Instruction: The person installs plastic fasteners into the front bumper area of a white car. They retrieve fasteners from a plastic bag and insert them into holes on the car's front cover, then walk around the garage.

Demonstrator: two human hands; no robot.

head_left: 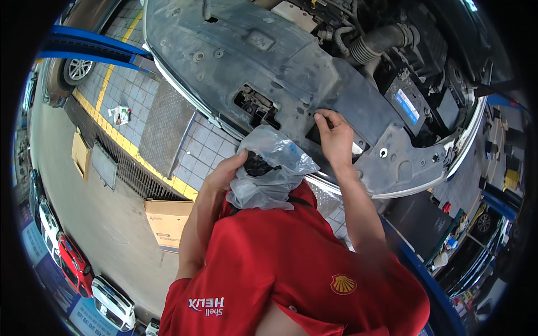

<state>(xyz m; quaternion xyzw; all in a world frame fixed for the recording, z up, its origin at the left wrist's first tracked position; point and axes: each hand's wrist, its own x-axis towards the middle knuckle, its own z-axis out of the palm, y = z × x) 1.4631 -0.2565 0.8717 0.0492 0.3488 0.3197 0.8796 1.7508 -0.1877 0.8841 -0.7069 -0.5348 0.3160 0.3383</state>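
Observation:
My left hand (225, 172) is closed around the side of a clear plastic bag (286, 154). Inside the bag lies a clump of small black parts (259, 164), too crowded to make out singly. Over the front of a car, my right hand (336, 137) has thumb and fingers pinched together at the surface of a black plastic engine bay cover (297, 67). Whatever the pinch holds, if anything, is hidden by the fingertips. Between the hands, the cover has a cutout (256, 105) showing metal parts below. Several small holes dot the cover.
The engine bay holds a ribbed air hose (372, 47) and a battery (406, 103) at the right. Blue lift arms (92, 43) reach in at the left. An open cardboard box (168, 221) stands on the floor by a drain grate (131, 176).

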